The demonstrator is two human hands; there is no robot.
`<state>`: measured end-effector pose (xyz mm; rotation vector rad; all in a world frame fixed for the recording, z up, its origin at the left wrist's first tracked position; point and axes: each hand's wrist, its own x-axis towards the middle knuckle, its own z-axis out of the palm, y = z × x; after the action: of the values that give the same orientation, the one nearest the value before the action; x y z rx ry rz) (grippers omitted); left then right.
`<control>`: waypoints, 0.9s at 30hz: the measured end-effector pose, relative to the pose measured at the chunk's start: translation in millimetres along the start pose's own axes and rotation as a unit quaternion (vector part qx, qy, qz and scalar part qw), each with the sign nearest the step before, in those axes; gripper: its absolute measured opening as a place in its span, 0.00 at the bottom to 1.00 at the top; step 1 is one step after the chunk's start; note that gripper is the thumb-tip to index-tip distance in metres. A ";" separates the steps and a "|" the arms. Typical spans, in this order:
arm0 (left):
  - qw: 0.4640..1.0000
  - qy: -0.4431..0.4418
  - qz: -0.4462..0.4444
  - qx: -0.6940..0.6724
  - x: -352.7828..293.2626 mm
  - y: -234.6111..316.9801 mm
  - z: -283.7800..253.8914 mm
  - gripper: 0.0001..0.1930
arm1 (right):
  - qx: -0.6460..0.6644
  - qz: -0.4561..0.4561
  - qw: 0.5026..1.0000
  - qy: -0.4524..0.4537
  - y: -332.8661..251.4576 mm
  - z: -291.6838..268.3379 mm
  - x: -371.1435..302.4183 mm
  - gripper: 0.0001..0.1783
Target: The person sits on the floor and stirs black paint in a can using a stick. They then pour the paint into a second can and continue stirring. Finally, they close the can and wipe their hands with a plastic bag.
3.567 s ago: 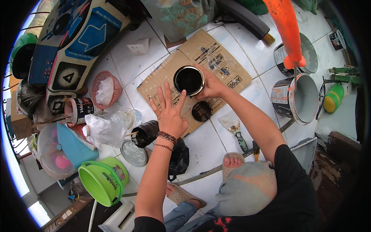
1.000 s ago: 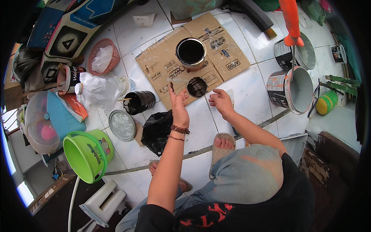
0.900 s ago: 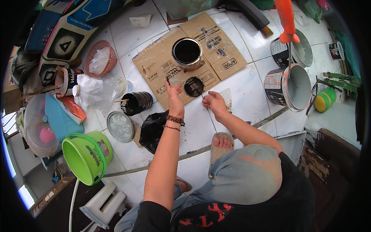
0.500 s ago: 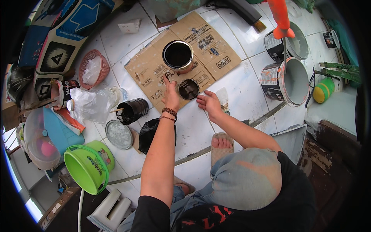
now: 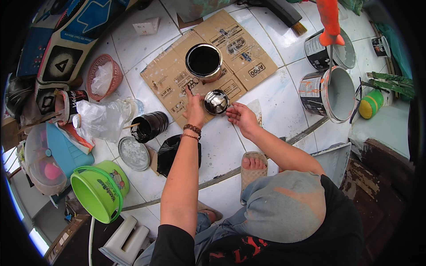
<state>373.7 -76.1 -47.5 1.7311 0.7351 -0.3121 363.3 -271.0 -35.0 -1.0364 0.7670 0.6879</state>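
A small round tin (image 5: 216, 102) with a dark, glossy inside sits at the near edge of a flattened cardboard sheet (image 5: 255, 55). My left hand (image 5: 194, 108) is at its left side, index finger stretched forward over the cardboard. At the tin's right rim, my right hand (image 5: 242, 119) has its fingers spread and the fingertips close to or touching the metal; exact contact is unclear. Just beyond stands a larger open can (image 5: 204, 62) of black liquid, its rim smeared. Neither hand is wrapped round anything I can see.
To the left are a black-coated pot (image 5: 151, 127) with a stick, a grey lid (image 5: 134, 153), a black plastic bag (image 5: 171, 157) and a green bucket (image 5: 95, 195). Paint buckets (image 5: 319, 95) stand at right, near a brush (image 5: 298, 29). A pink basket (image 5: 116, 80) is further left.
The small tin's inside has gone from dull dark brown to bright, mirror-like reflections. Both hands stay beside it with barely any movement; the whole view has shifted slightly.
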 end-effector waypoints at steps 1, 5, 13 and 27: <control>1.000 0.002 0.000 -0.020 4.2 -8.1 -2.9 0.39 | 0.003 0.002 1.000 -0.013 -0.2 0.1 0.7 0.21; 0.999 0.011 -0.003 -0.043 5.3 -10.5 -7.8 0.38 | 0.033 0.026 0.998 -0.054 -2.8 -2.2 3.3 0.17; 0.975 0.017 -0.013 -0.220 -24.7 19.5 -21.7 0.40 | 0.014 0.019 0.997 -0.072 -1.5 3.6 6.0 0.16; 0.946 -0.037 0.031 -0.321 -108.8 78.0 -58.2 0.29 | -0.103 -0.084 0.980 -0.150 -61.1 -6.9 -16.4 0.09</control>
<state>329.0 -65.5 91.1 1.1127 0.6345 -0.0750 401.5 -301.3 5.9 -1.1379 0.3473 0.7670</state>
